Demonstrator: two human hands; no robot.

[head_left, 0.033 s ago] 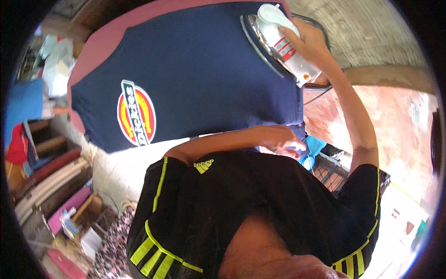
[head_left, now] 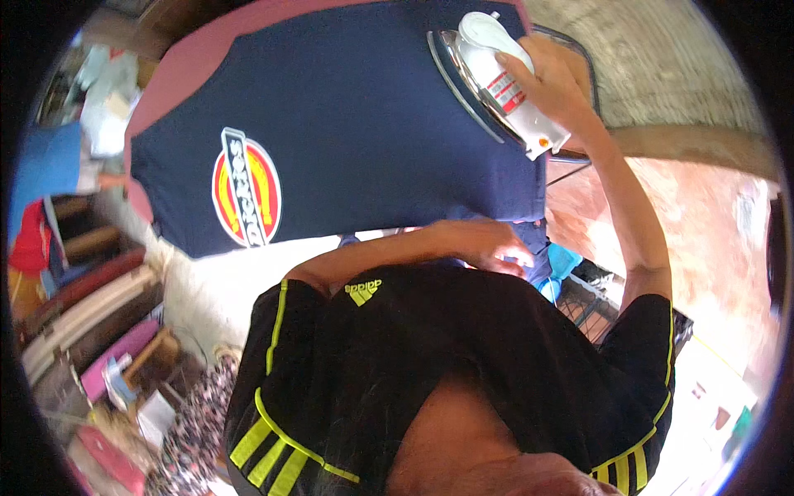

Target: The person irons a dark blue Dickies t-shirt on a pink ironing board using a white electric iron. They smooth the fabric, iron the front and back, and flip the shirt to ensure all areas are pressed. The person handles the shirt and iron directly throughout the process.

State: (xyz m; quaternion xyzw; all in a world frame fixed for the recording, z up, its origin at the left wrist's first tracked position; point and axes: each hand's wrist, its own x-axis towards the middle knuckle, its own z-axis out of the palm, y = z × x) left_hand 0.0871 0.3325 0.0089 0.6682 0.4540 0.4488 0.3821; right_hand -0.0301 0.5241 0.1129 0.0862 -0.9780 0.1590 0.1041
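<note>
At a navy garment's [head_left: 356, 124] right end, the right hand [head_left: 561, 83] covers the white iron's [head_left: 484, 62] grip, most fingers hidden. Whether the left hand [head_left: 488, 245] touches the garment's near edge is unclear. Beyond the garment, the frame crops a pink board cover [head_left: 178, 87]; left of it, pale bags [head_left: 109, 116] blur.

At ten o'clock there are white plastic bags [head_left: 107, 124]. A flat blue thing [head_left: 45, 165] is at nine o'clock, with a red thing [head_left: 31, 241] just below it. A pink thing [head_left: 121, 355] sits at eight o'clock, near a patchy cloth [head_left: 197, 430]. At four o'clock is a black wire rack [head_left: 584, 319]; farther out, a blurry green thing [head_left: 742, 424], maybe plastic.
</note>
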